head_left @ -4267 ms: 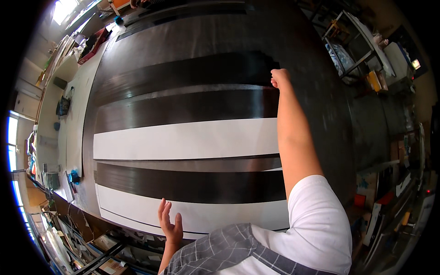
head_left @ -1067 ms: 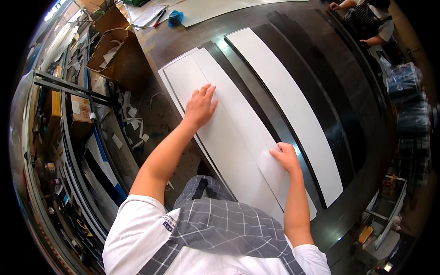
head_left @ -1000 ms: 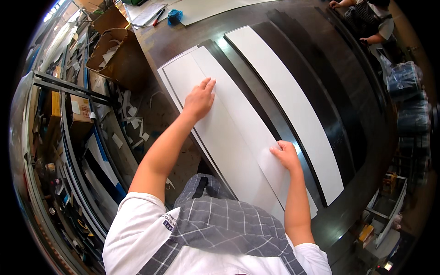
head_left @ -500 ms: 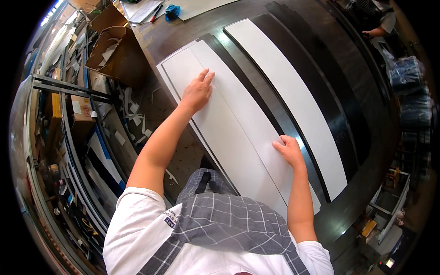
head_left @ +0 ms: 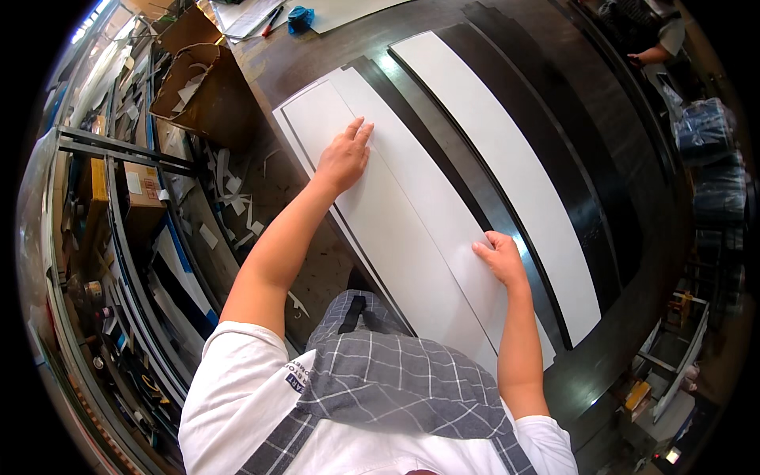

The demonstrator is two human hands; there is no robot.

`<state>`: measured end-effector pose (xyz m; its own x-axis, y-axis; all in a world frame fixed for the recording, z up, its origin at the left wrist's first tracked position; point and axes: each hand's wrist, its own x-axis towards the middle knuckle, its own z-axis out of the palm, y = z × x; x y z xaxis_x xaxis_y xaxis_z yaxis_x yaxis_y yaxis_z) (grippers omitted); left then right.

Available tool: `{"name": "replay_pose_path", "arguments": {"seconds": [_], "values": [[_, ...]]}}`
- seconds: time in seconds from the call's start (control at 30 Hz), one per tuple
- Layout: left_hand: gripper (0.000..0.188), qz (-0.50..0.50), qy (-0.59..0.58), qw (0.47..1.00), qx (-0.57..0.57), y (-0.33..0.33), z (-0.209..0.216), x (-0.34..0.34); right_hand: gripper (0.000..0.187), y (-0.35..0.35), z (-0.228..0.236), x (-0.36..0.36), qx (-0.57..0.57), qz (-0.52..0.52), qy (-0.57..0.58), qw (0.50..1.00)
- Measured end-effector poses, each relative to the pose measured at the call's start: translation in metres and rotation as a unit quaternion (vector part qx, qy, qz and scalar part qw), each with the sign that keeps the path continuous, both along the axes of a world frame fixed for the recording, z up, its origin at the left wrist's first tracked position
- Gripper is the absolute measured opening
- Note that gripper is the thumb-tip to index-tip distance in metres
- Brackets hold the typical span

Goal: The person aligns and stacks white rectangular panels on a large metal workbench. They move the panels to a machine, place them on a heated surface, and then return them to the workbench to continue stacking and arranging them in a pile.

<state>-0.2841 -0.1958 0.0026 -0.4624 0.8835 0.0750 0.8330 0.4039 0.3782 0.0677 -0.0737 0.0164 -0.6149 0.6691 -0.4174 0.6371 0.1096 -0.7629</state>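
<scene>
A long white sheet (head_left: 396, 206) lies along the front of the dark table, with a thin lengthwise line between its two white strips. On its left part, near that line, my left hand (head_left: 345, 155) rests with fingers stretched and slightly apart. My right hand (head_left: 502, 260) is at the sheet's right edge, thumb on top and the other fingers bent at the edge, partly hidden. Under that edge a black strip (head_left: 431, 142) shows. Farther right lies a separate white panel (head_left: 507, 174) with a dark edge, apart from both hands.
Dark panels (head_left: 546, 158) lie beyond the white panel on the table (head_left: 317, 55). Papers, a red pen and a blue object (head_left: 300, 20) sit at the far edge. Left are a cardboard box (head_left: 190, 95), a metal rack (head_left: 119, 154) and floor scraps. Another person's arm (head_left: 653, 55) shows far right.
</scene>
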Motion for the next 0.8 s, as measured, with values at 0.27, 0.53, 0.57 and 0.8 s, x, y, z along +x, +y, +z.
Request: {"name": "replay_pose_path", "arguments": {"seconds": [0.27, 0.53, 0.57, 0.8], "values": [[0.045, -0.003, -0.011, 1.0, 0.0, 0.0, 0.0, -0.001, 0.04, 0.001, 0.006, -0.003, 0.008, 0.011, -0.023, 1.0], [0.042, -0.005, -0.012, 1.0, 0.013, 0.0, -0.003, -0.002, 0.037, 0.002, -0.001, -0.002, 0.074, 0.036, -0.03, 0.996], [0.042, -0.006, -0.008, 1.0, 0.015, 0.001, -0.004, -0.002, 0.034, 0.001, 0.001, -0.002, 0.06, 0.023, -0.042, 0.997], [0.04, -0.012, -0.029, 0.999, 0.017, 0.002, -0.02, -0.012, 0.033, -0.006, 0.043, 0.077, -0.01, 0.003, -0.194, 0.981]]}}
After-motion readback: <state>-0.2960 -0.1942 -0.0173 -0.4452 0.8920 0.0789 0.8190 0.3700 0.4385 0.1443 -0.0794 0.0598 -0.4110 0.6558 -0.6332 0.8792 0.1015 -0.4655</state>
